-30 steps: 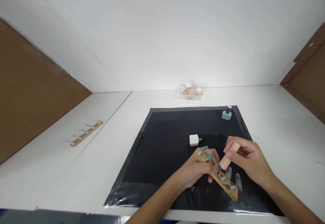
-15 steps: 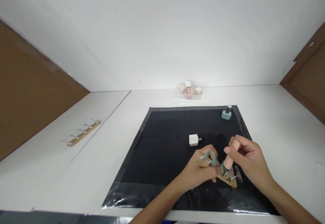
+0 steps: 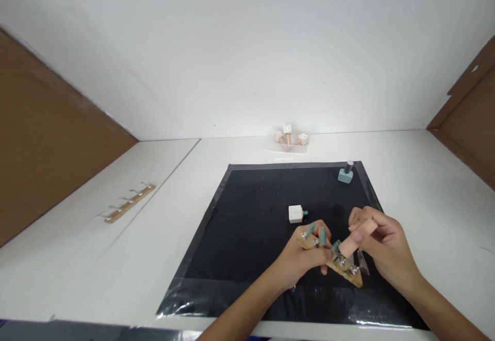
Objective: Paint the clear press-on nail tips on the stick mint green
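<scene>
Above the black mat, the wooden strip is gripped by the left hand; the peach brush cap is pinched by the right hand, close to a green nail tip; coating seems under way; light, steady strokes seem called for next.

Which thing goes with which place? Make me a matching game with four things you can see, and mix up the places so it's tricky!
Things:
1. White bottle all by itself
2. Pink cap with no bottle joined to it
3. Teal bottle
4. Clear tray

Places:
A. Standing near the far right corner of the black mat
B. Held in the right hand
C. On the white table, beyond the far edge of the mat
D. Lying on its side on the mat

Right pairs: 1-D, 2-B, 3-A, 4-C
</scene>
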### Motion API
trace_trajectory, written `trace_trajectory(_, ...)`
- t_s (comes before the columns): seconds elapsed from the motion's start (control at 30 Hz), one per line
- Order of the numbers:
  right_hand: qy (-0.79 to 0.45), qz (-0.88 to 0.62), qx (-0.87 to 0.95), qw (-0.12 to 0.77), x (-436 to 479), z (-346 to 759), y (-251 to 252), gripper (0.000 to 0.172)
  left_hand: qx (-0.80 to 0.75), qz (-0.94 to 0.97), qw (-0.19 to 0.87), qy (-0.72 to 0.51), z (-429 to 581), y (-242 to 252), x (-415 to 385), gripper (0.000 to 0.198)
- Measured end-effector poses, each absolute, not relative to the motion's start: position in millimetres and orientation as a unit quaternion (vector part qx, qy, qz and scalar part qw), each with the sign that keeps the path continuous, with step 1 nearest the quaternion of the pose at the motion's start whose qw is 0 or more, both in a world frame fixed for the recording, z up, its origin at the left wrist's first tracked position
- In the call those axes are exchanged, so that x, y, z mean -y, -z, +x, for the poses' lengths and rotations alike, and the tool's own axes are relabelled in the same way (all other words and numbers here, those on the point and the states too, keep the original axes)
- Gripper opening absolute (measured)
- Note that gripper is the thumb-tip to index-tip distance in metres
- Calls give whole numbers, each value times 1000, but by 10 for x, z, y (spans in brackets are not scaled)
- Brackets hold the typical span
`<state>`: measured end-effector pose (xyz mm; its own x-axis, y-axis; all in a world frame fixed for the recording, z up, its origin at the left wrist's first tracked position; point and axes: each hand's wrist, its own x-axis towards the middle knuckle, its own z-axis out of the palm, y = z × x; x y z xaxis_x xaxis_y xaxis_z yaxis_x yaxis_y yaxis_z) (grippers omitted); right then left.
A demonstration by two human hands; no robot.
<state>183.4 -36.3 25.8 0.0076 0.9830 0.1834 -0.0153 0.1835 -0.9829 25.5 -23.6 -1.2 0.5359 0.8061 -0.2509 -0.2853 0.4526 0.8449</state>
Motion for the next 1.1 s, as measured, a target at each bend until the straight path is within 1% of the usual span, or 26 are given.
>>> trace_trajectory(0.17,-525,-445,482,542,324,1855,-276,38,-309,345,820,-337,251,15,241,14)
trace_trajectory(0.3,-528,-463,469,536,316,1865,-284,38,-280,288,857,-324,227,35,236,15)
trace_trajectory(0.43,-527,-468,470,531,311,1878,-266,33,-266,264,871,-317,204,36,221,17)
trace_trajectory(0.63,-525,-450,516,505,306,1881,-227,24,-248,214,887,-325,196,24,209,25)
trace_trajectory(0.87,-522,-401,587,471,300,1941,-262,13,-247,186,897,-317,176,105,206,30)
trace_trajectory(1.1,-487,-393,651,429,311,2006,-342,13,-235,232,893,-305,177,84,207,28)
